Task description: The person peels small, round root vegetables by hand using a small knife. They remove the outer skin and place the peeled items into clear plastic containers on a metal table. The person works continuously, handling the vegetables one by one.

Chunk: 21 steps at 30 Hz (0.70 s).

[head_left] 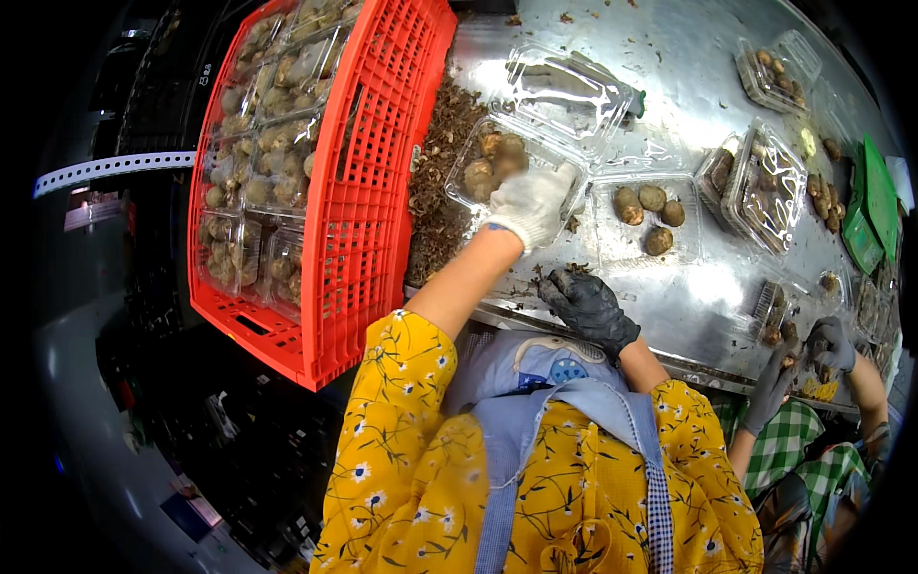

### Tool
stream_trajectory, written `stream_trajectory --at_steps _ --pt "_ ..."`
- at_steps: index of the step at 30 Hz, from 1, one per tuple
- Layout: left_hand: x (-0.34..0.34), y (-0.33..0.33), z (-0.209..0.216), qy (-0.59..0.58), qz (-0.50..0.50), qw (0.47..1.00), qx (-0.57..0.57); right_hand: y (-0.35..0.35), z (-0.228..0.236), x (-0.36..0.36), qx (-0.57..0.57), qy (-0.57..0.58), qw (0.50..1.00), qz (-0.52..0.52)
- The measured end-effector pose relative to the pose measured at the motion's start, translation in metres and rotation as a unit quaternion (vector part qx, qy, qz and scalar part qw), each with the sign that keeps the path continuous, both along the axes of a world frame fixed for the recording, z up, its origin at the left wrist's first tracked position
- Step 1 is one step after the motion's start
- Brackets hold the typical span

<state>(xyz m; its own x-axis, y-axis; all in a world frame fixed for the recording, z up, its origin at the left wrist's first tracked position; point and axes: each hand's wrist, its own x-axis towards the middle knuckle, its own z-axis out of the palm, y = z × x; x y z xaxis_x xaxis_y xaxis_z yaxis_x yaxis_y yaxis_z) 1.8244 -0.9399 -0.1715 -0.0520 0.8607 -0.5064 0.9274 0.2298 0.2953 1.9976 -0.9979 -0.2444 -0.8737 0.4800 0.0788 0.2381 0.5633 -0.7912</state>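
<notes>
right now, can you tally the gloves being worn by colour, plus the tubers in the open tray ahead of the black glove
White glove: 1
Black glove: 1
Co-worker's grey gloves: 2
Tubers: 4
Total: 8

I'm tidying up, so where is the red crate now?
In the head view, the red crate is at upper left, beside brown scraps, left of the white-gloved left hand.

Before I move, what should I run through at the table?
1. Left hand at the left open box: ok.
2. Left hand's grip: cannot tell.
3. Four tubers in the right open box: ok.
4. Right hand empty: cannot tell; black-gloved fingers curl near the table edge.
5. Table clean: not ok; brown scraps lie beside the red crate.
6. Co-worker's hands apart from ours: ok.
</notes>
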Motion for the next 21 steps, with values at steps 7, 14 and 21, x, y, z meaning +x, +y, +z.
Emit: stream_trajectory --at_steps 7,14,21 --pt "-0.018 -0.070 0.006 -0.540 0.275 0.786 0.121 -0.002 0.006 0.003 -0.278 0.013 0.958 -0.075" --pt "0.005 -0.132 0.026 -0.644 0.351 0.672 0.102 0.014 0.068 -0.008 -0.423 0.013 0.895 -0.142" --pt "0.007 -0.143 0.026 -0.654 0.369 0.653 0.097 0.013 0.051 -0.007 -0.129 0.044 0.991 0.000"
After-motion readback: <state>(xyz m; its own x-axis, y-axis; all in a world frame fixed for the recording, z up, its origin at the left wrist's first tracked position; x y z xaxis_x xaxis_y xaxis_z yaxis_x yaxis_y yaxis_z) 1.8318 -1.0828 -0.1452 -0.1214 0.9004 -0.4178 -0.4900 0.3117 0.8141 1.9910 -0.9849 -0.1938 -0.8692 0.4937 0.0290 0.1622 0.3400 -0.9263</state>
